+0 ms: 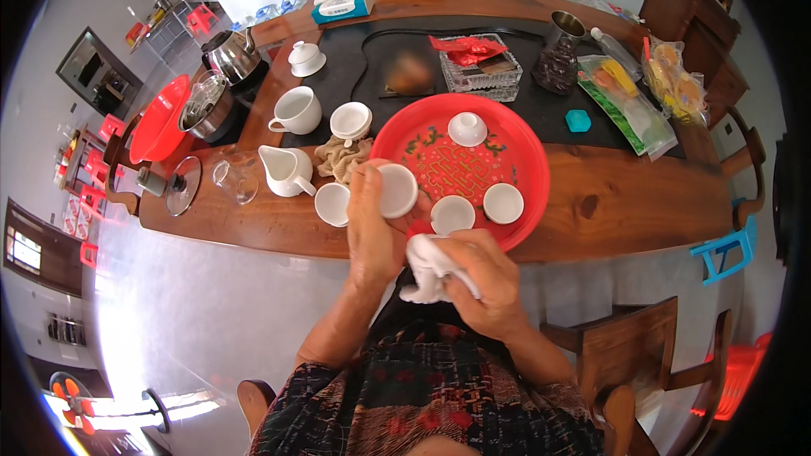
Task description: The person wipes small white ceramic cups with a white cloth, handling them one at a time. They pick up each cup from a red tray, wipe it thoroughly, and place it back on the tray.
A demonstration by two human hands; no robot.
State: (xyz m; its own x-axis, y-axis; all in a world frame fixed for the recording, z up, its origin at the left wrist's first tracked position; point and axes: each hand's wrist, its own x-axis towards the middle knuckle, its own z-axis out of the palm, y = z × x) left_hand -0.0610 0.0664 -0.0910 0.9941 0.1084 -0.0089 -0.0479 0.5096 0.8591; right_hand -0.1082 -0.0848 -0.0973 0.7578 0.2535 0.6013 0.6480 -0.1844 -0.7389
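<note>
In my left hand [370,232] is a small white cup [399,192], held at the near left rim of a red round tray [537,139]. My right hand [488,283] grips a crumpled white cloth [428,272] just in front of the tray. Two white cups, a middle one [453,216] and a right one [503,204], stand on the tray's near side. Farther back on it sits another small white cup [467,130], which looks turned over. A white cup [332,205] rests on the wooden table, left of my left hand.
Left of the tray are a white pitcher [285,172], a brown cloth [342,158], a white mug [296,111], a lidded cup [351,122] and a glass [236,182]. A glass box [481,76], a teal lid-like piece [578,121] and plastic packages [625,105] lie beyond.
</note>
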